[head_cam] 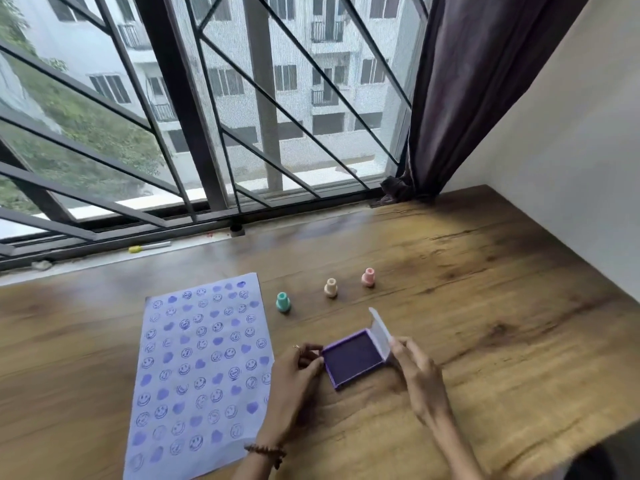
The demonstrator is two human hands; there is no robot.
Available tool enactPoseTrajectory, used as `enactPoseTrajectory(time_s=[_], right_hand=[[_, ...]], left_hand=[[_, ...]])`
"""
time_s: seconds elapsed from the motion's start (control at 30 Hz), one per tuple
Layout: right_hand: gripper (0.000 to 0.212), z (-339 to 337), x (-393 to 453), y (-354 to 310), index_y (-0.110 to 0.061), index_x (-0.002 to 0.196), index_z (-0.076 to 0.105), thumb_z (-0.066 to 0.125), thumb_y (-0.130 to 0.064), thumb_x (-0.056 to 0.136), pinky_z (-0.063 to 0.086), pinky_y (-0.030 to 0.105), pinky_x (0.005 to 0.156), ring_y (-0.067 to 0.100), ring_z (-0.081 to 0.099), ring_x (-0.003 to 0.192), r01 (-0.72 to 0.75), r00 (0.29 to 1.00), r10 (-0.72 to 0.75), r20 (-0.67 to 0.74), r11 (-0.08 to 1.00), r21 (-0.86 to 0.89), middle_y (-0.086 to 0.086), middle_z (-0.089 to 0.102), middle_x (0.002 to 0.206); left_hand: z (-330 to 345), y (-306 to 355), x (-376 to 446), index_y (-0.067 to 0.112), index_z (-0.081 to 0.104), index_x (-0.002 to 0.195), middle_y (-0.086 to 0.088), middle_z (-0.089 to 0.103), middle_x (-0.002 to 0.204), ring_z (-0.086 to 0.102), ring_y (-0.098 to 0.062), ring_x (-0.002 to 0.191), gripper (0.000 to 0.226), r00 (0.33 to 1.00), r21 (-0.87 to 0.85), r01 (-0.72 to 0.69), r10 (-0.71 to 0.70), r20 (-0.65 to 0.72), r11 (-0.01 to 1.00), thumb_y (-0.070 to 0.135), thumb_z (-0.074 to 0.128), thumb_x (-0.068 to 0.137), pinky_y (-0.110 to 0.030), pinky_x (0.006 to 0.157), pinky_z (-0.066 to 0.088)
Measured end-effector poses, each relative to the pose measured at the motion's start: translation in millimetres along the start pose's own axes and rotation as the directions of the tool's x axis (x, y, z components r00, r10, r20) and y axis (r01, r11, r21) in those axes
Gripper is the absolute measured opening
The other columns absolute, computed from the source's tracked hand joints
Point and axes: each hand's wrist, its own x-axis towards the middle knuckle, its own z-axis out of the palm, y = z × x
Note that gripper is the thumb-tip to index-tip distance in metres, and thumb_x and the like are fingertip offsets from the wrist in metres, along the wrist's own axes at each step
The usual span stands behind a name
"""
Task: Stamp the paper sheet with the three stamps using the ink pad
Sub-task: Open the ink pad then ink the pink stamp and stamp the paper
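Note:
A purple ink pad (353,358) lies on the wooden table (485,306), its clear lid (380,330) standing up on the right side. My left hand (294,379) pinches the pad's left edge. My right hand (419,375) holds the lid from the right. A white paper sheet (199,368) covered with purple smiley and heart prints lies to the left. Three small stamps stand upright behind the pad: a teal stamp (283,302), a cream stamp (331,288) and a pink stamp (368,277).
A window with dark metal bars (194,133) runs along the table's far edge. A yellow-capped pen (149,247) lies on the sill. A dark curtain (467,98) hangs at the back right, beside a white wall (571,168).

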Motion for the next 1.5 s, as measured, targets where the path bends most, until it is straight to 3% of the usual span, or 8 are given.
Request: enactPoseTrajectory(time_s=[0.13, 0.33, 0.5, 0.67, 0.83, 1.13, 1.3, 1.5], right_hand=[[0.022, -7.6, 16.8, 11.8, -0.01, 0.085, 0.061, 0.048, -0.026, 0.093, 0.057, 0.025, 0.059, 0.024, 0.065, 0.069, -0.08, 0.979, 0.139, -0.15, 0.935, 0.344, 0.015, 0.064, 0.077], [0.017, -9.3, 35.5, 27.4, -0.025, 0.081, 0.049, 0.044, -0.018, 0.096, 0.051, 0.018, 0.038, 0.015, 0.063, 0.047, -0.033, 0.909, 0.142, -0.392, 0.962, 0.271, 0.003, 0.059, 0.076], [0.016, -13.7, 38.6, 35.9, -0.003, 0.104, 0.06, 0.05, -0.006, 0.091, 0.049, 0.019, 0.033, 0.019, 0.053, 0.043, -0.137, 0.926, 0.148, -0.347, 0.989, 0.057, 0.013, 0.056, 0.074], [0.041, -12.6, 35.6, 19.6, -0.003, 0.121, 0.054, 0.063, -0.008, 0.082, 0.047, 0.04, 0.078, 0.036, 0.061, 0.089, -0.121, 0.934, -0.023, -0.356, 0.919, -0.376, 0.021, 0.067, 0.088], [0.024, 3.4, 66.1, -14.0, -0.013, 0.105, 0.064, 0.064, -0.013, 0.082, 0.047, 0.036, 0.074, 0.032, 0.062, 0.088, 0.073, 0.953, -0.191, -0.235, 0.897, -0.436, 0.012, 0.065, 0.097], [0.021, 29.1, 141.5, -33.3, -0.018, 0.106, 0.063, 0.058, -0.017, 0.085, 0.045, 0.031, 0.07, 0.026, 0.061, 0.096, 0.221, 0.967, -0.256, 0.008, 0.818, -0.531, 0.008, 0.065, 0.11], [0.013, 22.3, 102.9, -37.6, -0.014, 0.097, 0.067, 0.061, -0.009, 0.086, 0.056, 0.028, 0.074, 0.019, 0.066, 0.089, 0.115, 0.993, -0.115, -0.022, 0.993, -0.008, 0.009, 0.072, 0.093], [0.014, 22.2, 30.2, -37.5, -0.017, 0.092, 0.068, 0.059, -0.009, 0.086, 0.055, 0.022, 0.08, 0.014, 0.068, 0.086, -0.015, 0.993, -0.037, 0.115, 0.909, 0.417, 0.008, 0.073, 0.093]], left_hand=[[-0.5, -0.2, -0.3, 0.044, 0.063, 0.071, 0.005, 0.069, 0.072, 0.061, 0.006, 0.066, 0.038, 1.0, -0.005, -0.013, 0.013, -0.002, 1.0, 0.007, 0.066, 0.075, -0.002, 0.058, 0.042], [-0.3, -0.5, -0.1, 0.044, 0.063, 0.072, 0.006, 0.068, 0.076, 0.06, 0.007, 0.069, 0.036, 1.0, -0.017, -0.014, 0.014, -0.004, 1.0, 0.008, 0.066, 0.076, -0.002, 0.06, 0.042], [-1.6, 0.7, -1.4, 0.043, 0.064, 0.072, 0.01, 0.067, 0.079, 0.06, 0.006, 0.071, 0.034, 1.0, -0.032, -0.003, 0.003, 0.01, 0.999, 0.01, 0.065, 0.077, -0.002, 0.061, 0.042], [-1.8, 3.0, 0.7, 0.036, 0.063, 0.081, 0.006, 0.065, 0.079, 0.061, -0.004, 0.071, 0.027, 1.0, -0.031, 0.01, -0.011, -0.025, 0.999, 0.009, 0.063, 0.079, -0.004, 0.06, 0.042], [4.3, 34.6, 23.7, 0.022, 0.07, 0.082, 0.003, 0.069, 0.075, 0.065, -0.012, 0.071, 0.013, 0.999, -0.223, 0.031, -0.035, -0.017, 0.974, 0.012, 0.063, 0.082, -0.024, 0.065, 0.055], [33.0, 83.6, 61.9, 0.002, 0.066, 0.091, -0.009, 0.07, 0.08, 0.069, -0.011, 0.071, 0.01, 0.93, -0.619, 0.355, -0.196, 0.311, 0.701, 0.005, 0.057, 0.086, -0.012, 0.062, 0.056], [32.0, 76.3, 55.6, 0.007, 0.06, 0.108, -0.007, 0.071, 0.094, 0.069, -0.013, 0.086, 0.023, 0.923, -0.664, 0.376, -0.198, 0.329, 0.647, 0.015, 0.057, 0.087, -0.013, 0.067, 0.056], [20.6, 62.4, 24.2, 0.011, 0.069, 0.099, -0.004, 0.076, 0.09, 0.07, -0.014, 0.087, 0.02, 0.94, -0.628, 0.286, -0.084, 0.331, 0.724, 0.02, 0.064, 0.081, -0.014, 0.069, 0.054]])
